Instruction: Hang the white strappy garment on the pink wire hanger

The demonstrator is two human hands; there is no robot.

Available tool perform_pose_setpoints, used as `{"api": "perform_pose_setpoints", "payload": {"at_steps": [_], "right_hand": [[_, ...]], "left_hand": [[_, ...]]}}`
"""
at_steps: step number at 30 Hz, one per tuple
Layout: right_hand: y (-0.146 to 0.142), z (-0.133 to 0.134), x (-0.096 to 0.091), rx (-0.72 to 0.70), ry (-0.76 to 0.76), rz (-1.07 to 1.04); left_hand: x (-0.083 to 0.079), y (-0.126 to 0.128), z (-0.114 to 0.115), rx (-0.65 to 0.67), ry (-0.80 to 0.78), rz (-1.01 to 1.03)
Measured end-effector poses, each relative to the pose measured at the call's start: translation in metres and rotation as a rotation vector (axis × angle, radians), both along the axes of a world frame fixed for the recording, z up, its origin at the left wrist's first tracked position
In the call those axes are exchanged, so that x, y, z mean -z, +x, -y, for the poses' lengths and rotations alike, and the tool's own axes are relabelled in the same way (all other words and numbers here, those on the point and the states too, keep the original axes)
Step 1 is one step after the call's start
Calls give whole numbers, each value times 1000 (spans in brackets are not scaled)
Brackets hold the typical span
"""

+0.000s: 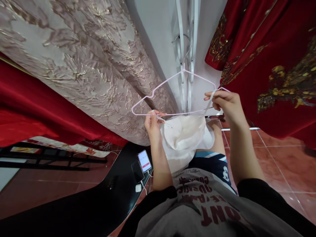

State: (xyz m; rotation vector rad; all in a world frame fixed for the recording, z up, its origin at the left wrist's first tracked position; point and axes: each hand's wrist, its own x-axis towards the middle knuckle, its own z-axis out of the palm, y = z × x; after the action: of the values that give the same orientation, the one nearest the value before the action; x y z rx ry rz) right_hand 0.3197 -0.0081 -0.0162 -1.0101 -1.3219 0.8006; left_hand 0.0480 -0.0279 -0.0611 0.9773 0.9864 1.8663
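A pale pink hanger [184,69] with a metal hook is held flat in front of me. White cloth [184,130], seemingly a garment with thin straps, hangs below its lower bar and over my lap. My left hand [153,124] is closed at the lower bar, thumb and fingers pinching a white strap against it. At the hanger's right end, my right hand [223,100] pinches another white strap [211,98], which passes by the hanger's arm. The cloth's full shape is hidden in its folds.
A pale floral brocade [106,65] hangs at left beside red cloth [49,112]. Red garments with gold sequins [283,79] hang at right. A black bench [81,204] bears a lit phone [144,161], a dark phone [137,172] and a white charger [138,188]. White metal rails [195,29] stand ahead.
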Motion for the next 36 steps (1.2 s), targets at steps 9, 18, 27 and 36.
{"api": "perform_pose_setpoints", "payload": {"at_steps": [9,18,27,36], "right_hand": [[10,-15,29,361,315,-206],[33,17,43,609,484,-125],[-30,26,54,43,330,526],[-27,31,62,97,367,484]], "left_hand": [[-1,3,4,-19,-7,-28],[-3,5,4,17,-2,18],[2,-13,9,-5,-92,-63],[3,-54,10,-644,208,-271]]}}
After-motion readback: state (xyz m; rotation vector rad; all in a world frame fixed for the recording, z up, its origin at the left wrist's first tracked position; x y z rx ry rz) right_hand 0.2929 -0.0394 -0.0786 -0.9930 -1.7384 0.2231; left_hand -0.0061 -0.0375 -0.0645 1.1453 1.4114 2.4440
